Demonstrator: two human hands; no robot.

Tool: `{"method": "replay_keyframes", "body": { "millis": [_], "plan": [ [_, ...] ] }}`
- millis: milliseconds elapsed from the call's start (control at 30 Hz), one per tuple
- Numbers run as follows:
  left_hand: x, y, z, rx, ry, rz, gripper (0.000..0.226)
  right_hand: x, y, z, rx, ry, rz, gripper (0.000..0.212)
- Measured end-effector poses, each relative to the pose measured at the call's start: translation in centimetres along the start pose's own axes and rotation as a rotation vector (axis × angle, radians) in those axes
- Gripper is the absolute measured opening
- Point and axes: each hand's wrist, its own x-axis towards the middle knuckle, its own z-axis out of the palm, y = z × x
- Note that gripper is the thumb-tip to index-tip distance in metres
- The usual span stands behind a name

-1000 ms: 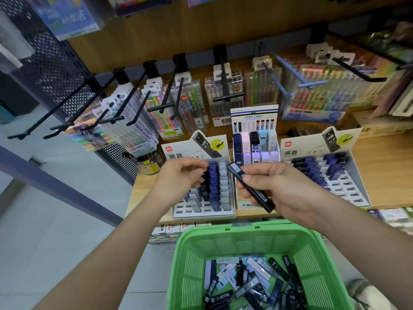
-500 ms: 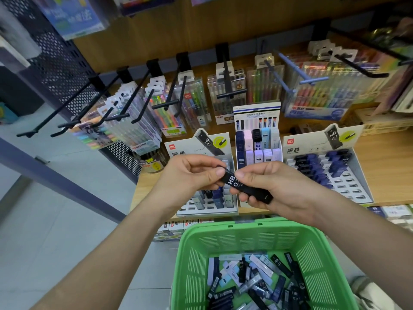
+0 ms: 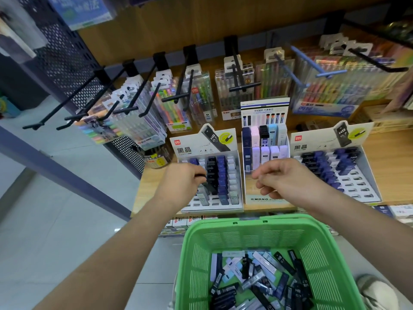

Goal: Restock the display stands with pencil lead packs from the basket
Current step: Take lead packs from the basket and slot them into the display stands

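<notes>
over a stand (image 3: 212, 208), left hand (image 3: 182, 183) pinches pack (image 3: 210, 186)

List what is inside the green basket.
The green basket holds a loose heap of pencil lead packs: black ones marked HB 0.7, dark blue, pale blue, white. Upper packs hide those beneath; the near end is out of frame.

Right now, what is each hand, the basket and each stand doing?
Left hand, pinches a black lead pack.
Right hand, loosely curled, holding nothing.
Green basket, holds many loose packs.
Left stand, partly filled.
Middle stand, back rows stocked.
Right stand, front slots empty.
</notes>
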Motion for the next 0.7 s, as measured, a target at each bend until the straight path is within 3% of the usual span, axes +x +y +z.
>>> {"method": "replay_keyframes", "body": {
  "millis": [333,533,700],
  "plan": [
    [-0.2,-1.0,3.8,-0.05,-0.107,-0.002,0.02,0.0,0.6,-1.2,-0.031,0.014,-0.009,0.023],
    [0.2,-1.0,5.1,0.069,-0.197,0.034,0.031,-0.5,1.9,-1.8,-0.089,-0.025,-0.013,0.025],
    [0.3,-0.8,6.0,0.057,-0.13,0.005,0.021,-1.3,3.2,-2.6,-0.156,-0.012,-0.02,0.025]
  ]
}}
